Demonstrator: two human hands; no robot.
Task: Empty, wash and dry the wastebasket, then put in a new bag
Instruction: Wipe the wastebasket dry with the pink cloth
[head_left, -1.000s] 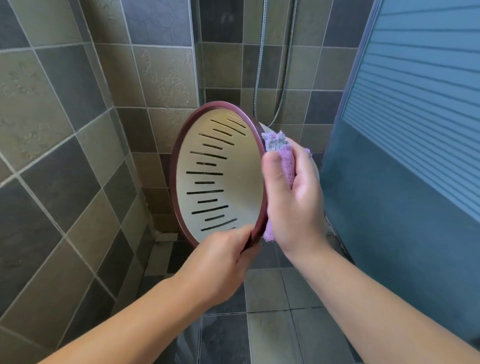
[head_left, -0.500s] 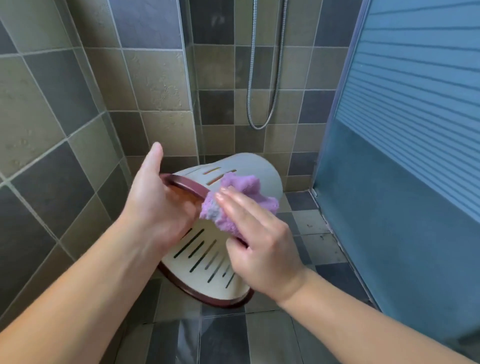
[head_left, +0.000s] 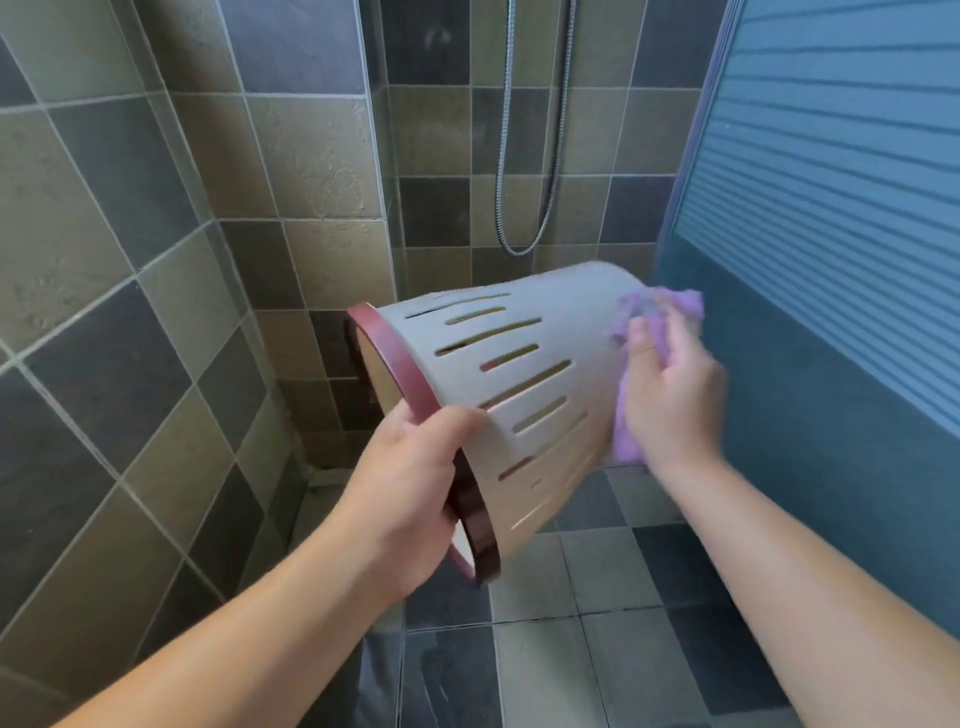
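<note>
Gripping the dark red rim (head_left: 415, 379) of the wastebasket (head_left: 545, 384), the left hand (head_left: 410, 493) held the bin on its side in mid-air above the tiled floor (head_left: 561, 654). Its fingers were curled tight round the rim, the thumb lying over the outer wall just past the band and the other fingers hidden inside the mouth. The basket was pale, with rows of long slots down its wall, its open mouth turned toward the left hand and the tiled wall (head_left: 130, 260) beyond it, its closed base tilted up and away toward the right hand.

At that far end the right hand (head_left: 670, 395) pressed a purple cloth (head_left: 660, 306) against the basket, near the base. Its fingers were bent over the bunched cloth and pinned it to the plastic; a strip of the cloth hung below the palm along the basket's lower wall. This hand was somewhat blurred, so the exact lie of each finger could not be told.

Just beyond the right hand stood a blue striped panel (head_left: 831, 208), close to the knuckles. Above and between the two hands, a metal shower hose (head_left: 524, 249) hung in a loop against the far tiles, well apart from the basket. Both forearms were bare.
</note>
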